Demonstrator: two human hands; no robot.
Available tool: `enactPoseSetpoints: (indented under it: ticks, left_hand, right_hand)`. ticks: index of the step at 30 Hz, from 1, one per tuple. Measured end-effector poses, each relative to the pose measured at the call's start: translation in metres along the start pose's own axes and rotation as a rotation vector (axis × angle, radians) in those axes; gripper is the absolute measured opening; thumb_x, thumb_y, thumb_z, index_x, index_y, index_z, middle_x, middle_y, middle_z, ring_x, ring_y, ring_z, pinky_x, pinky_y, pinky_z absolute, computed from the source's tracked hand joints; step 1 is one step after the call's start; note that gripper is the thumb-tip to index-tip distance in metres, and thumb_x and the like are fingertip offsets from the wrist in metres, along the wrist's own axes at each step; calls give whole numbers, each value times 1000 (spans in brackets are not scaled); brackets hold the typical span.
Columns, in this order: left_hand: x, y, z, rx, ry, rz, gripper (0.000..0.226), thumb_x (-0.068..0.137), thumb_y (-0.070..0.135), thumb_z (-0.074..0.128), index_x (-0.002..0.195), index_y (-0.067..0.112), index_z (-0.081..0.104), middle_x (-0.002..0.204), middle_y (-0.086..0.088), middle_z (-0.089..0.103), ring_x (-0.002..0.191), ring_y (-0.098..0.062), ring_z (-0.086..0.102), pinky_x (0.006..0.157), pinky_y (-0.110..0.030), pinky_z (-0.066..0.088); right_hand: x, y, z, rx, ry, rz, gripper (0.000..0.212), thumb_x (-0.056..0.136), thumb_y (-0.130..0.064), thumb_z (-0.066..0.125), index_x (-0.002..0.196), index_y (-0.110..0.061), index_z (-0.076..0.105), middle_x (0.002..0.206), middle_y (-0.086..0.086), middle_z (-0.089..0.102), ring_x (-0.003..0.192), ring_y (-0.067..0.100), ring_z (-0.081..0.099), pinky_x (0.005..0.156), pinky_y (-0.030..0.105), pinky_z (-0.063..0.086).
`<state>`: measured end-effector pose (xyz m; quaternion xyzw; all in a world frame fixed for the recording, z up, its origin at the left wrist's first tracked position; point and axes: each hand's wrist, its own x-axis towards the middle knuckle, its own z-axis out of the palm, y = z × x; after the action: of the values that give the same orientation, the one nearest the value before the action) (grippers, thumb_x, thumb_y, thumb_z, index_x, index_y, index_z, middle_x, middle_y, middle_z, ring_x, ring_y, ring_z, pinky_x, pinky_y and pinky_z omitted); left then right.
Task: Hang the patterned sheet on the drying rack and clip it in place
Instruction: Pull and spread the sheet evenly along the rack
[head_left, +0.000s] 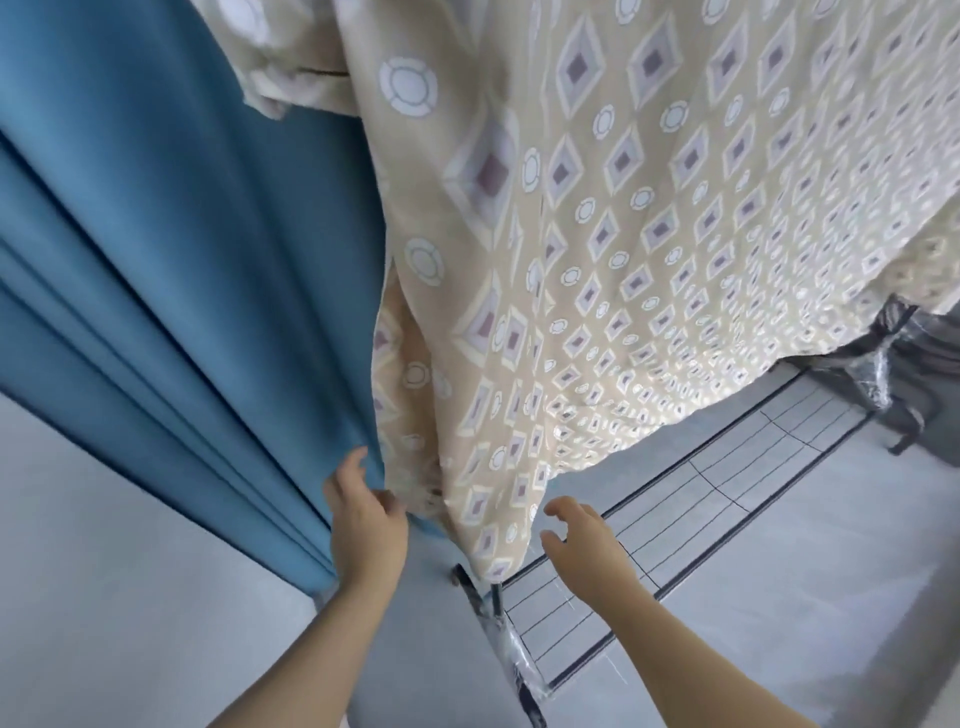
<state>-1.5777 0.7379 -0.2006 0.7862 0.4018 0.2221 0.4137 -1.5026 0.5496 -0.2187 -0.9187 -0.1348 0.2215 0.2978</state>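
A beige patterned sheet with diamonds and circles hangs down over the drying rack, filling the upper right of the head view. Its lower corner drops to the rack's dark frame near the floor. My left hand reaches to the sheet's left edge by the bottom corner, fingers touching the fabric where it meets the curtain. My right hand hovers just right of the hanging corner, fingers spread and loosely curved, holding nothing. No clip is visible. The rack's top bar is hidden by the sheet.
A blue curtain hangs in folds along the left, right beside the sheet. The rack's low wire shelf runs across the grey floor to the right. A dark rack leg wrapped in plastic stands at the far right.
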Motion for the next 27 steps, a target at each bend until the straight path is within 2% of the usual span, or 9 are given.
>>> enactPoseSetpoints:
  ticks: [4, 7, 10, 14, 18, 20, 22, 25, 27]
  left_hand:
    - [1, 4, 14, -152, -201, 47, 70, 72, 11, 75, 131, 26, 40, 128, 0, 45, 103, -14, 57, 87, -41, 51]
    - [-15, 13, 23, -248, -36, 50, 77, 64, 17, 80, 130, 26, 40, 130, 3, 43, 107, -13, 55, 90, -45, 50]
    - [-21, 23, 21, -270, 29, 51, 90, 63, 16, 82, 135, 32, 32, 132, 12, 31, 122, -12, 42, 100, -34, 40]
    - [-13, 45, 4, -316, 8, 114, 69, 72, 11, 75, 127, 33, 41, 130, 11, 40, 120, -6, 43, 106, -37, 39]
    - [-6, 85, -17, -479, 49, 60, 77, 78, 15, 74, 137, 34, 29, 130, 7, 44, 107, -2, 52, 95, -26, 44]
    - [-1, 105, -25, -510, -30, 91, 45, 85, 19, 65, 123, 32, 47, 106, 5, 64, 91, -4, 62, 88, -29, 50]
    - [-3, 121, -32, -466, -18, 168, 8, 90, 23, 56, 96, 18, 59, 81, -7, 64, 75, -11, 59, 77, -34, 50]
    - [-15, 129, -39, -355, 2, 265, 19, 93, 16, 50, 84, 0, 54, 69, -11, 48, 62, -10, 42, 60, -21, 39]
    - [-21, 127, -45, -283, -36, 285, 21, 93, 15, 51, 76, 3, 51, 64, -5, 44, 57, -8, 39, 55, -19, 35]
  right_hand:
    - [-2, 2, -10, 151, -85, -68, 43, 89, -30, 53, 131, -26, 42, 134, -5, 45, 100, 9, 48, 84, 24, 38]
    - [-8, -15, -15, 418, -125, -214, 83, 67, -55, 63, 140, -32, 30, 139, -17, 32, 123, 11, 40, 100, 28, 36]
    - [-9, -37, -14, 400, 36, -346, 106, 56, -65, 65, 145, -25, 23, 136, -22, 24, 136, 11, 27, 112, 31, 27]
    - [-1, -62, -22, 236, 226, -462, 90, 73, -37, 75, 145, -17, 26, 146, -3, 29, 135, 13, 26, 104, 18, 20]
    - [0, -76, -37, 329, 268, -450, 55, 83, -30, 66, 133, -20, 44, 124, -10, 43, 121, 16, 44, 97, 25, 36]
    - [-2, -80, -45, 379, 262, -479, 40, 87, -29, 62, 124, -24, 50, 112, -17, 45, 115, 15, 49, 95, 25, 38]
    - [-12, -89, -52, 524, 253, -515, 41, 82, -38, 65, 118, -35, 45, 111, -25, 46, 108, 6, 49, 91, 23, 41]
    - [-23, -108, -62, 641, 274, -560, 64, 67, -56, 64, 123, -36, 39, 118, -26, 42, 104, -4, 47, 85, 12, 41]
    - [-19, -118, -72, 626, 336, -547, 50, 73, -47, 64, 116, -26, 49, 110, -16, 51, 96, 2, 52, 79, 18, 44]
